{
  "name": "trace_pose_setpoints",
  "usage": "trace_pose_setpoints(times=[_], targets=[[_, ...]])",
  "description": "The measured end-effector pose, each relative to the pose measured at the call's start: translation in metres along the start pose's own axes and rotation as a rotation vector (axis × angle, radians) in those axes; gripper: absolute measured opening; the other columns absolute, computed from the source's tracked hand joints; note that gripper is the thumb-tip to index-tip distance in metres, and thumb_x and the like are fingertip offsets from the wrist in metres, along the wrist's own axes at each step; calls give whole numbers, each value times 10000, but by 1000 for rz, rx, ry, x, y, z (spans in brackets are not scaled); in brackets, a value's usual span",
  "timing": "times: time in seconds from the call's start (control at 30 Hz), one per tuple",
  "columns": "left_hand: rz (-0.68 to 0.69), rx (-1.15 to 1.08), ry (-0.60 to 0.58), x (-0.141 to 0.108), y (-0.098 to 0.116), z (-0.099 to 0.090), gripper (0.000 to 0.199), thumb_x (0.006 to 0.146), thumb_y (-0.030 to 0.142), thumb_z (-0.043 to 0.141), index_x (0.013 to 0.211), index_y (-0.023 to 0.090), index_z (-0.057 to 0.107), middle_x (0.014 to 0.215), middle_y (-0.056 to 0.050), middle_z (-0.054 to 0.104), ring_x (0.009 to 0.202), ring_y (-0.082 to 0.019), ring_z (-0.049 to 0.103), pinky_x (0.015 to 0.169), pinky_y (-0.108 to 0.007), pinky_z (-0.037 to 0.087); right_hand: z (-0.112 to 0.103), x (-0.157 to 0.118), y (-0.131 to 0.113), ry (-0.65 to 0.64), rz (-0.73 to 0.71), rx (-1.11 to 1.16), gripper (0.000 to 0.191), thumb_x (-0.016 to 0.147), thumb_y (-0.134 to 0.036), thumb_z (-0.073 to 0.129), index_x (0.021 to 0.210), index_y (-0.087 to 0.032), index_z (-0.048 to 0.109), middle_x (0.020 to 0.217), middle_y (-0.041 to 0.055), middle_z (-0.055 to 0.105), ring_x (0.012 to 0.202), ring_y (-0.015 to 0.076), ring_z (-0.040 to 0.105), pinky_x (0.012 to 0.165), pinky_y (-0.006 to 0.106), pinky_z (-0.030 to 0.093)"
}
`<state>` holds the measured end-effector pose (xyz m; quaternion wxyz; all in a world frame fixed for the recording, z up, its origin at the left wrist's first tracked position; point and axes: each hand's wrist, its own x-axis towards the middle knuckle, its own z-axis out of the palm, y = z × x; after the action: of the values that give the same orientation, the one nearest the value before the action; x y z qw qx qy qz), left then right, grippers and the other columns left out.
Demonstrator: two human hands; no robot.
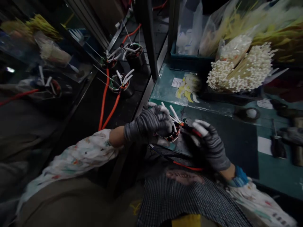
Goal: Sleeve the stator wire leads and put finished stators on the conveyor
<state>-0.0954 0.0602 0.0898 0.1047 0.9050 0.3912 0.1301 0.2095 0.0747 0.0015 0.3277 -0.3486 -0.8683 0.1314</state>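
Item 1: wound ring [175,136], ctr of frame, reddish windings inside, white tubes [174,114] angled up from top. Contact w/ surface below: can't tell, hands & blur hide it.

Item 2: L hand [153,121], grey striped glove w/ white fingertips, left of ring. Grip closed round ring's near-left side; exact finger contact blurred.

Item 3: R hand [211,143], matching glove, right of ring. Grip closed on red-and-black lead [197,131], which runs to ring's right side.

Item 4: red cable [188,166], short length visible, lower ctr, over dark checked cloth [187,192].

Item 5: surface [281,176], green, ctr to right of frame; dark mat [241,148] on it, right of R hand.

Item 6: clear bag [163,90], flat, upper ctr-right, yellow & white pcs [187,88] inside, white label [177,82].

Item 7: white-tipped bundle [251,67], upper right; blue-green tray [194,61] to its left.

Item 8: screwdriver [278,146], right edge area, beside white paper [264,145].

Item 9: three similar units [126,91], upper ctr-left, thick orange-red cables [113,108] trailing down.
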Motion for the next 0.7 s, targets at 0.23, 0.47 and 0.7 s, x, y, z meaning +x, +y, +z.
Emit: trace_pose_setpoints(times=[0.23, 0.47, 0.7], targets=[[-168, 8, -254, 80, 10, 23, 349, 942, 443, 735, 1210, 221, 736, 1098, -88, 783, 1167, -323, 665, 1196, -582, 287, -40, -1, 10, 17, 222, 40, 368, 1020, -303, 663, 1388, -283, 660, 1182, 88, 796, 996, 277, 789, 863, 450, 683], [-407, -385, -184, 86, -7, 33, 267, 974, 335, 703, 1214, 219, 715, 1205, -15, 809, 1190, -210, 712, 1264, -468, 281, -26, 37, 41, 157, 171, 46, 293, 1042, -356, 612, 1272, -209, 719, 1129, 160, 769, 980, 309, 758, 854, 469, 636], [-475, -408, -125, 82, -3, 36, 244, 963, 341, 734, 1173, 217, 732, 1205, -23, 815, 1228, -230, 722, 1352, -570, 112, -55, 4, -4, -112, 72, 5, 596, 965, -401, 716, 1532, -308, 559, 1085, 111, 784, 912, 329, 762, 786, 491, 645]])
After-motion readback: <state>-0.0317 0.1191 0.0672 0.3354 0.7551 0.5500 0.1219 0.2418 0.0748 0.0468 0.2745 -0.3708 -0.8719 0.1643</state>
